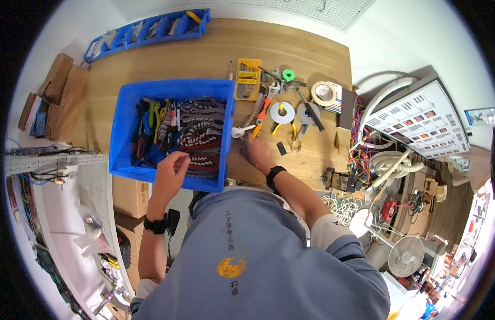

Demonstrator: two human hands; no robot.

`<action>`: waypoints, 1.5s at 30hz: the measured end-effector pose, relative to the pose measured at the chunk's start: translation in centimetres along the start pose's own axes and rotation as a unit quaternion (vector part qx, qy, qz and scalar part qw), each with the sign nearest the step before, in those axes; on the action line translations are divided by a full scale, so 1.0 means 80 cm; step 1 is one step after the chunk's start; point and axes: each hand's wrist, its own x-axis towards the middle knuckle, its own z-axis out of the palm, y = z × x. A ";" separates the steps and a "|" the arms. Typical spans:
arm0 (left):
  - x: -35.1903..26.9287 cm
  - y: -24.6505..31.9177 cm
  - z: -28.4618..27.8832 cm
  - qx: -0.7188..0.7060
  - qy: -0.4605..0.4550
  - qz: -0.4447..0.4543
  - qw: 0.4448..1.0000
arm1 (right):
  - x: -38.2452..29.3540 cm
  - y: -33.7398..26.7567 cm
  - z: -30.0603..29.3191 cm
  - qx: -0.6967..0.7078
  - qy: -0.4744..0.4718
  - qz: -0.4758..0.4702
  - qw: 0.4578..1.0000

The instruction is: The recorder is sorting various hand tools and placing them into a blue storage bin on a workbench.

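A blue plastic bin (171, 86) stands on the wooden workbench, with bundled grey and dark red cable pieces (201, 136) on its right side and black, blue and green items on its left. Above the bin's near edge is my left hand (172, 172), thumb and fingertips close together; whether something small is between them cannot be told. My right hand (258, 153) rests just right of the bin, fingers pointing down at the bench beside a dark object and the yellow end of an orange-handled tool (263, 111). Its fingertips are partly hidden, so its grip is unclear.
Around the tools lie a yellow bit case (247, 79), a hammer (311, 112), tape rolls (323, 93), a white spool (282, 112) and a step drill bit (337, 141). A blue compartment tray (151, 34) stands at the back left. A monitor (425, 118) and cable bundles are at right.
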 end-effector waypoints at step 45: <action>0.100 -0.094 -0.062 -0.077 -0.349 0.223 0.907 | -0.153 -0.187 -0.144 0.266 0.247 0.159 0.918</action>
